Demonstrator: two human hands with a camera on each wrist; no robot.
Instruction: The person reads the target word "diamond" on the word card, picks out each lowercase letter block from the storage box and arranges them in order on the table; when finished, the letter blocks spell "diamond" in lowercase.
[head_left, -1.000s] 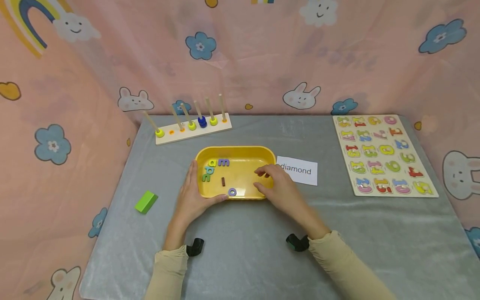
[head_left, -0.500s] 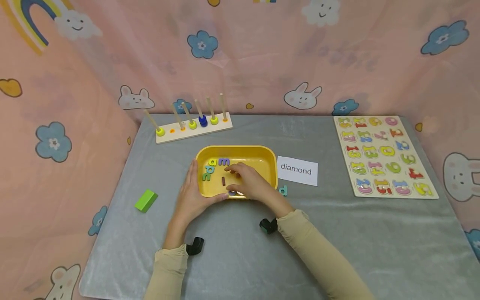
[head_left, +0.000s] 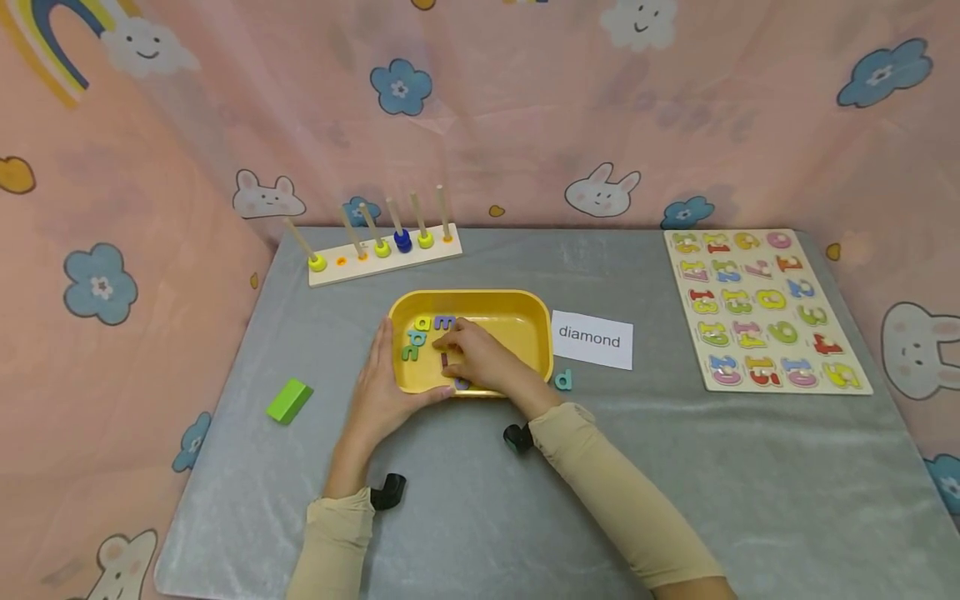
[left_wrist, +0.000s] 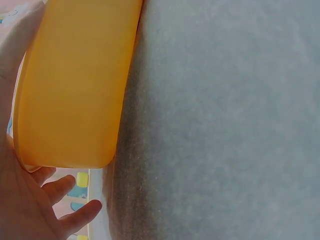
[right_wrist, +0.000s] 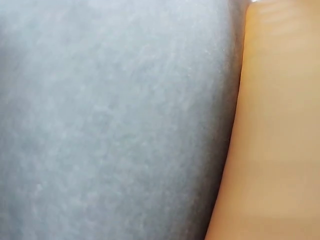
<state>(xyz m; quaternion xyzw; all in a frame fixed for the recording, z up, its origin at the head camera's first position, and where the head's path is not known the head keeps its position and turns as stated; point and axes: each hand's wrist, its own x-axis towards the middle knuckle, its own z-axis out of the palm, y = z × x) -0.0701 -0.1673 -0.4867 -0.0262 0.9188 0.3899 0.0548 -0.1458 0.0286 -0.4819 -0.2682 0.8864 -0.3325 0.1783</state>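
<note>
Grey tabletop: yellow tray against left hand, fingers straight; brown piece inside, beside right hand (can't tell grip).

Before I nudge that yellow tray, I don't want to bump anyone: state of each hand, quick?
Left hand: open, fingers extended against the yellow tray.
Right hand: over the yellow tray, fingers bent; whether it holds anything can't be told.

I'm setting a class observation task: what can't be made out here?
Head view: the purple letter, partly covered by the right hand; whether that hand touches the brown piece, too small to tell.
Left wrist view: contents of the yellow tray, behind its wall.
Right wrist view: the blurred orange surface, cut off by the right edge.
</note>
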